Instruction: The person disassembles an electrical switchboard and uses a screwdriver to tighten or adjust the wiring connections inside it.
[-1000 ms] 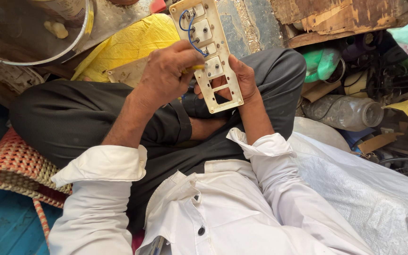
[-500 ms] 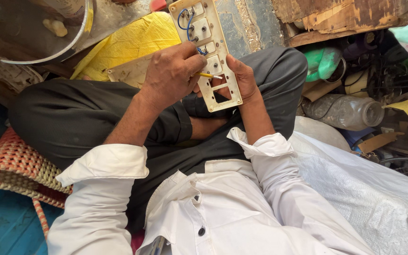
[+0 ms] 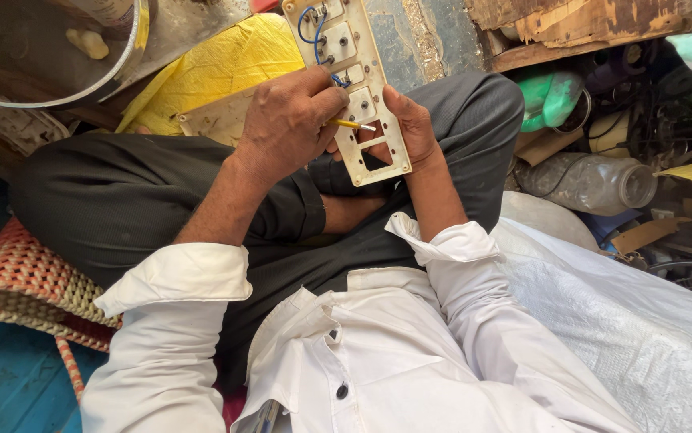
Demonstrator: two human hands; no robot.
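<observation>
My right hand (image 3: 412, 122) grips the right edge of a long cream switch plate (image 3: 350, 48), holding it upright over my crossed legs. The plate's back faces me, showing switch modules, blue wires (image 3: 312, 26) near its top and empty rectangular cut-outs low down. My left hand (image 3: 288, 120) pinches a thin yellow wire (image 3: 351, 125), whose bare tip points right against a module at the plate's middle. Both sleeves are white and rolled back.
A second cream plate (image 3: 213, 122) lies on a yellow sack (image 3: 217, 68) behind my knee. A metal bowl (image 3: 57, 56) is at top left, a woven mat (image 3: 21, 281) at left. A clear plastic jar (image 3: 582, 183), cables and wooden scraps crowd the right, above a white sack (image 3: 626, 321).
My left hand has shifted slightly down the plate, and the yellow wire now sticks out from its fingers toward the plate's middle. My right hand keeps its hold.
</observation>
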